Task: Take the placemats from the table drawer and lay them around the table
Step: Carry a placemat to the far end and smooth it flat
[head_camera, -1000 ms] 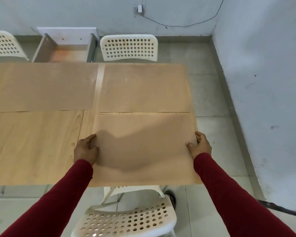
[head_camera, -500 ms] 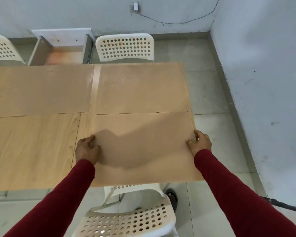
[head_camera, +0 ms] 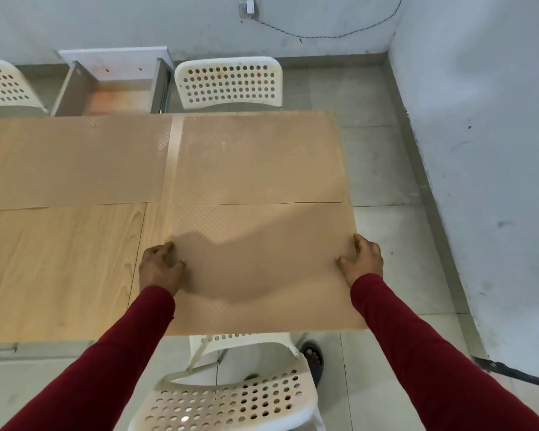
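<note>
Barely shifted since earlier, left hand (head_camera: 161,266) and right hand (head_camera: 362,259) grip the nearest (head_camera: 262,265) of three placemats.

Wooden table (head_camera: 59,275) with three tan placemats: far-left (head_camera: 75,160), far-right (head_camera: 259,157), near-right (head_camera: 262,265).

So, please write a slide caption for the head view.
Both hands hold the near placemat on the table.

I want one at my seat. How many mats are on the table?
3. One far left, one far right, one near right held by the left hand and right hand. More may lie beyond the left edge.
</note>
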